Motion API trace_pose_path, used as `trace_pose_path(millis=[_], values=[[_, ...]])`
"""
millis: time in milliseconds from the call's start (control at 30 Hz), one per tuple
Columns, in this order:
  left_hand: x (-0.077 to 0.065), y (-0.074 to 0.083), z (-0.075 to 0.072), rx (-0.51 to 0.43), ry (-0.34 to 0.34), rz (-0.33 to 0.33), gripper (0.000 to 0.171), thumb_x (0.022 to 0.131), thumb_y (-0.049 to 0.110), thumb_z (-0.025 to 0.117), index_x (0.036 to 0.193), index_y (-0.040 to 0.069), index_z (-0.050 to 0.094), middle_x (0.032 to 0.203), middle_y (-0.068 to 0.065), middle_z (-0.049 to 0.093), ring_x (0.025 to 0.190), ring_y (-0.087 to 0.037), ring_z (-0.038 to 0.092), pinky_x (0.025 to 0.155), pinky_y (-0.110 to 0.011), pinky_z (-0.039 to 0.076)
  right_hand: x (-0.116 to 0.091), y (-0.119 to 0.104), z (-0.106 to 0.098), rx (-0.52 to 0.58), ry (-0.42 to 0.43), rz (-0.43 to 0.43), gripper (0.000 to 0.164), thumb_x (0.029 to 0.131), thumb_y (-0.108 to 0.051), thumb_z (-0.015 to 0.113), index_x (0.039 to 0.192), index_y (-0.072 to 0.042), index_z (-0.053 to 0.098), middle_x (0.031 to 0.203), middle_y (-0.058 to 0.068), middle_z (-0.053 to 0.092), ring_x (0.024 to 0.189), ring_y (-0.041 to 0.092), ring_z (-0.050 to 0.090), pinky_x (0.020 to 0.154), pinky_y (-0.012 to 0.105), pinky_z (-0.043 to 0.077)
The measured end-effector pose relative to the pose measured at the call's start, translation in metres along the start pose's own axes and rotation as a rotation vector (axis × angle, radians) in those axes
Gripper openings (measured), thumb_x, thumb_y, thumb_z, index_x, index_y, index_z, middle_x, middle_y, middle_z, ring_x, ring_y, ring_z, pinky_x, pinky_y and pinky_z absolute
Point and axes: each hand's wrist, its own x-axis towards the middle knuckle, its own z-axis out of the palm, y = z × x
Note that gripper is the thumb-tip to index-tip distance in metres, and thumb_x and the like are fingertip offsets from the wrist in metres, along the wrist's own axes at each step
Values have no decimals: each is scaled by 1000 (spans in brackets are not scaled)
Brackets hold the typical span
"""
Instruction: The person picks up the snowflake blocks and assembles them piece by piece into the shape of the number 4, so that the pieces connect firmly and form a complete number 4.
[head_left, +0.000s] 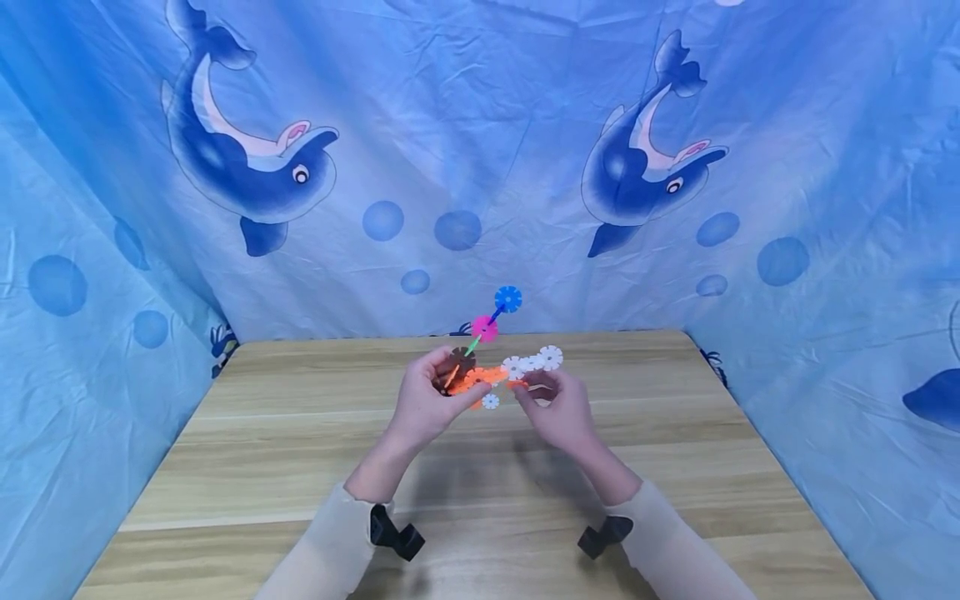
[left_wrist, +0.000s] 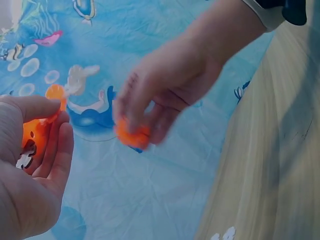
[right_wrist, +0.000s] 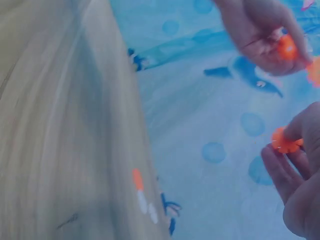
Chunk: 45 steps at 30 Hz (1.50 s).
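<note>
My left hand (head_left: 426,402) grips a joined build of notched plastic snowflake discs. Orange discs (head_left: 468,382) make up its middle, partly hidden by the fingers. From there a chain rises through a brown disc (head_left: 463,360), a green one seen edge-on, a pink disc (head_left: 484,328) and a blue disc (head_left: 507,299). White discs (head_left: 551,358) stick out to the right. Between thumb and fingers my right hand (head_left: 561,407) pinches a single orange disc (right_wrist: 285,141), blurred in the left wrist view and apart from the build there.
Both hands are above a wood-grain table (head_left: 285,433). A blue cloth (head_left: 465,150) printed with dolphins hangs behind and along the sides. White discs (right_wrist: 145,202) beside an orange piece (right_wrist: 137,178) show against the table; whether they lie on it I cannot tell.
</note>
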Motion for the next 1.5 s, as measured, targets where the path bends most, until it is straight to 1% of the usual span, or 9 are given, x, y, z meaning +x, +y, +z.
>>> trace_pose_path(millis=[167,367,567,667,800,900,1033,1233,1500], values=[[-1,-5,6,-27,31,-34,31,83,4,89,104,2,65,94,-10,74,75,-14,62,64,-21,54,-1,-11,-3,209,78,-110,15,91,8,75,104,4,70,99,23,77,90,19,80,82,27,67],[-5,-13,15,-79,33,-63,37,83,4,88,106,4,60,91,-3,64,75,-12,58,62,-19,53,-2,-20,-4,310,106,-151,18,88,16,71,104,11,66,95,21,75,81,9,77,75,28,67],[-10,-16,24,-148,19,-115,35,94,10,80,125,3,66,106,-6,70,90,-13,66,76,-22,61,0,-30,-9,281,98,-62,18,88,17,68,104,9,67,95,28,74,76,12,76,68,30,67],[-12,-17,29,-187,25,-160,23,99,15,76,115,2,66,93,-1,67,79,-12,62,66,-21,55,1,-33,-11,264,93,-36,18,88,17,66,104,9,68,92,23,72,73,10,73,64,29,66],[-14,-19,33,-220,-3,-203,23,96,13,80,100,1,61,81,3,61,70,-10,58,62,-21,52,3,-35,-13,266,78,-38,14,89,15,67,101,7,67,86,15,70,69,9,69,58,33,65],[-15,-19,36,-282,-32,-245,22,95,9,79,107,0,63,85,3,67,76,-10,63,70,-22,58,3,-36,-13,270,62,-46,12,89,15,68,98,6,66,82,11,69,65,13,69,57,41,66],[-15,-18,39,-348,-3,-296,28,96,8,77,120,-1,68,88,4,71,78,-11,66,70,-24,60,3,-37,-12,268,45,-46,12,89,14,69,99,7,67,81,12,70,64,19,70,58,41,66],[-15,-15,40,-371,91,-301,23,98,11,75,116,-4,72,88,3,73,76,-11,66,66,-23,58,1,-38,-11,286,32,-50,11,90,13,71,99,8,66,83,19,70,65,17,71,60,31,66],[-14,-12,35,-390,115,-279,25,100,10,73,118,-7,72,91,3,76,79,-12,69,70,-24,60,0,-37,-12,291,2,-103,10,91,12,72,99,8,68,85,23,71,67,19,72,65,30,67]])
